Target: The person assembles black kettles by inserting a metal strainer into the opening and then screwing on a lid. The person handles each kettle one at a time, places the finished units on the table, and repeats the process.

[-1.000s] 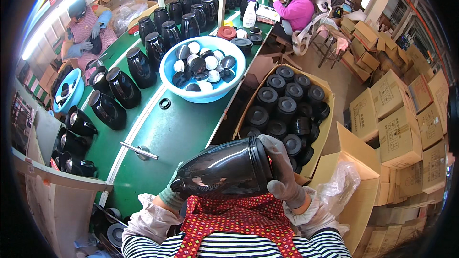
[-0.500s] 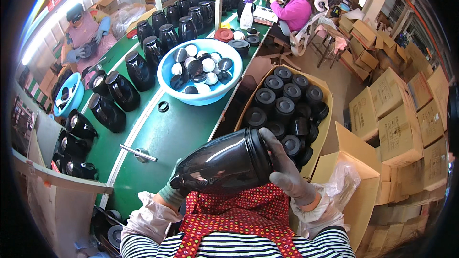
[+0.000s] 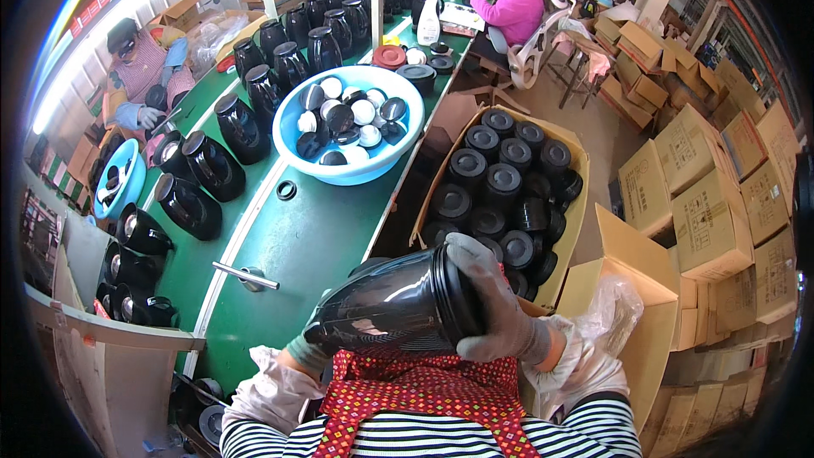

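Observation:
A glossy black jug body (image 3: 373, 309) lies tilted on its side in front of my apron, its wide end toward the right. My right hand (image 3: 500, 309), in a grey glove, grips the ridged black part (image 3: 458, 293) at that end, thumb below and fingers over the top. At the narrower left end, my left hand (image 3: 307, 351), in a grey-green glove, supports the jug. Most of its fingers are hidden behind the jug. Beyond it on the green tabletop (image 3: 292, 242), a metal rod (image 3: 246, 275) rests across a small round metal piece.
A blue basin (image 3: 373, 165) holds black and white lids. Black jugs (image 3: 242, 127) stand in rows at the left. To the right, a carton (image 3: 578, 229) is full of round black parts, beside an open carton (image 3: 632, 259) and stacked boxes (image 3: 708, 225). Two co-workers sit farther off.
The jug has come slightly lower and to the left, and its ridged end has turned a little toward me. My right hand has moved left with it. Both hands keep their hold.

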`<state>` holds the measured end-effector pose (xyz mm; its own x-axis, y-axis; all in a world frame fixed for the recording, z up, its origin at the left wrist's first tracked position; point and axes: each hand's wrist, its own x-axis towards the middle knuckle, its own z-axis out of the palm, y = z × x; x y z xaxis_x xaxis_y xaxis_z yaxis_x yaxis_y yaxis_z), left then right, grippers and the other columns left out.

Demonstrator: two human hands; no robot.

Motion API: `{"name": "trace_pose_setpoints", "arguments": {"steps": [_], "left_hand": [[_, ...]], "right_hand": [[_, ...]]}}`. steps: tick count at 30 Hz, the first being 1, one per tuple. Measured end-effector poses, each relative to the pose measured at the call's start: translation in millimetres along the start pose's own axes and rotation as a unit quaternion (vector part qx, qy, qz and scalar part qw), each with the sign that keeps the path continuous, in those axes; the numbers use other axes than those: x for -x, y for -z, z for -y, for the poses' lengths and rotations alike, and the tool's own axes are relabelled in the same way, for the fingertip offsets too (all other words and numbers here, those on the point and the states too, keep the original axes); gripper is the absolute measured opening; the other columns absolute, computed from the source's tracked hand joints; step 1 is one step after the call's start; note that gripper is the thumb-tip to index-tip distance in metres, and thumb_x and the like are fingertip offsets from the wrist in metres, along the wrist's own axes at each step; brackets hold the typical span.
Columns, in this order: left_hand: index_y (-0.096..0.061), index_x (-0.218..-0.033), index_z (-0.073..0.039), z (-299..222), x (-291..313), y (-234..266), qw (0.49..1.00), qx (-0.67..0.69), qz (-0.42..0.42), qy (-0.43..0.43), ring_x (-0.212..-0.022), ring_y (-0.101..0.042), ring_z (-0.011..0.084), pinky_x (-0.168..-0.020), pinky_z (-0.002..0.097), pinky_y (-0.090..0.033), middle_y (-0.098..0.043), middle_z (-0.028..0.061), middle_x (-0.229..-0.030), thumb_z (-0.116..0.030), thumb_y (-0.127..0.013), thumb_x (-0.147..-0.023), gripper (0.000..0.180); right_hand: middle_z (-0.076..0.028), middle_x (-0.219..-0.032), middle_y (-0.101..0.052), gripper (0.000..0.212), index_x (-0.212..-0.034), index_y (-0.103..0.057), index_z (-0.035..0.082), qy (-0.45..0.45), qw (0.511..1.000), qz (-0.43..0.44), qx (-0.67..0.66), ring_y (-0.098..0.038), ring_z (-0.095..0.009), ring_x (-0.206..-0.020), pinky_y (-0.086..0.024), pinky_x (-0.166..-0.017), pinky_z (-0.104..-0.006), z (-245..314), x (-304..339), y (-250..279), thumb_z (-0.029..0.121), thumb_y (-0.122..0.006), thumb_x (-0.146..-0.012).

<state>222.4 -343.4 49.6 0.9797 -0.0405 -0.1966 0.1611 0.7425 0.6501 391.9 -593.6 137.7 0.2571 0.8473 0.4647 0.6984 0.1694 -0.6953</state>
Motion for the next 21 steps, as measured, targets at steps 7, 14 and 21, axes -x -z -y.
{"name": "trace_pose_setpoints", "arguments": {"steps": [7,14,21], "left_hand": [[-0.046,-0.161,-0.006,9,-1,15,0.935,-0.331,0.097,-0.084,-0.150,-0.050,0.0278,-0.125,0.0469,-0.042,-0.048,0.0182,-0.165,-0.020,-0.085,-0.095,0.078],[-0.054,-0.155,-0.004,-28,-17,-36,0.986,0.067,0.150,0.040,-0.136,-0.064,0.0265,-0.111,0.0387,-0.058,-0.063,0.0191,-0.150,-0.012,-0.082,-0.097,0.065],[-0.057,-0.149,0.001,11,-7,-6,0.910,-0.374,0.050,-0.174,-0.129,-0.068,0.0288,-0.107,0.0393,-0.058,-0.063,0.0163,-0.149,-0.019,-0.085,-0.093,0.066]], "right_hand": [[-0.032,-0.165,-0.028,0.130,-0.165,-0.040,0.022,0.162,0.986,0.039,0.008,-0.034,-0.062,-0.149,-0.035,-0.119,-0.0693,7,-5,0,0.066,-0.097,-0.057],[-0.027,-0.180,-0.005,0.114,-0.171,-0.030,0.022,0.121,0.990,0.045,-0.054,-0.011,-0.053,-0.165,-0.018,-0.127,-0.0681,-24,6,9,0.063,-0.087,-0.081],[-0.029,-0.180,-0.005,0.090,-0.174,-0.028,0.026,0.167,0.983,0.002,-0.074,-0.009,-0.052,-0.165,-0.017,-0.129,-0.0618,-24,10,-5,0.064,-0.065,-0.101]]}}
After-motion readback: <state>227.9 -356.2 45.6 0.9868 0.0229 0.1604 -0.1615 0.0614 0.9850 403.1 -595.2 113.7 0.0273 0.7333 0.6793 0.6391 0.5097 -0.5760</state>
